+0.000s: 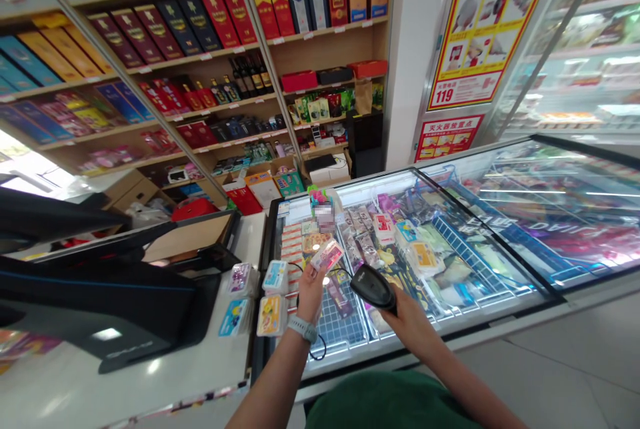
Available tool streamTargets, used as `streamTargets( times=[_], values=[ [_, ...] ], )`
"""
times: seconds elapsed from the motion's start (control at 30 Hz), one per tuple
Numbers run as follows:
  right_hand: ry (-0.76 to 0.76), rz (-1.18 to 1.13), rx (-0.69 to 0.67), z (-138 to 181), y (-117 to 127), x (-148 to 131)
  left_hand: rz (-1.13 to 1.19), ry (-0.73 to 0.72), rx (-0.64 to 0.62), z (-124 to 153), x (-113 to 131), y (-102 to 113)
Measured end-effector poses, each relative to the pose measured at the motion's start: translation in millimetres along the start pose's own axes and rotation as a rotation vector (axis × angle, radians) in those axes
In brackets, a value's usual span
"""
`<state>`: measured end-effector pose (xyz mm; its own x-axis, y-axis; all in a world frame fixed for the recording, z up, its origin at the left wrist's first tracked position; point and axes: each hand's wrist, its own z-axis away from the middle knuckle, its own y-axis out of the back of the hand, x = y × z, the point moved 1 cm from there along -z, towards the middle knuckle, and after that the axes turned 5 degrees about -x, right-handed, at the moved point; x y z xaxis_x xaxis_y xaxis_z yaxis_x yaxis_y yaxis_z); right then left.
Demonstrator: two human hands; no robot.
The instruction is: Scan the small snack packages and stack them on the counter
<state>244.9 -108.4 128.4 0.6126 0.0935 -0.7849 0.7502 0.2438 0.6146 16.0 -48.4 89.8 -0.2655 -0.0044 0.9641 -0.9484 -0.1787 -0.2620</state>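
Note:
My left hand (pixel 311 289), with a watch on its wrist, grips a small pink-and-white packet (pixel 327 255) over the glass top of a chest freezer (pixel 345 359). To its right, my right hand (pixel 404 317) is wrapped round a black barcode scanner (pixel 373 286), whose head points toward the packet. The scanner's cord passes behind my left hand. Left of that hand stand small packs: a blue one (pixel 275 277), a yellow one (pixel 271 315), a purple one (pixel 243 279) and another blue one (pixel 235 317). Print on the held packet is too small to read.
A red-and-white pack (pixel 383 228), a blue pack (pixel 407 232) and a yellow pack (pixel 425 256) lie on the freezer top to the right. At left, a black checkout terminal (pixel 125 302) stands on a white counter (pixel 165 382). Shelves with boxes and bottles (pixel 250 72) rise behind.

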Motion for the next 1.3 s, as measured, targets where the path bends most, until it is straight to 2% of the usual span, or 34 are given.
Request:
streamTargets(
  times=[0.37,0.6,0.73,0.9,1.13,1.3],
  values=[
    [0.006,0.001,-0.015,0,0,-5,0.016,0.007,0.026,4,-6,6],
    [0.004,0.016,0.006,1,-2,-6,-0.068,0.083,0.157,16,1,32],
    [0.004,0.014,-0.025,0,-4,-8,-0.069,0.083,0.230,24,3,57],
    [0.018,0.013,-0.040,-3,-7,-6,-0.057,-0.013,0.402,33,8,97],
    [0.012,0.046,-0.044,-5,-7,3,-0.215,-0.107,0.673,60,17,168],
    [0.003,0.044,-0.050,-8,-8,9,-0.321,-0.042,0.857,74,14,216]
  ],
)
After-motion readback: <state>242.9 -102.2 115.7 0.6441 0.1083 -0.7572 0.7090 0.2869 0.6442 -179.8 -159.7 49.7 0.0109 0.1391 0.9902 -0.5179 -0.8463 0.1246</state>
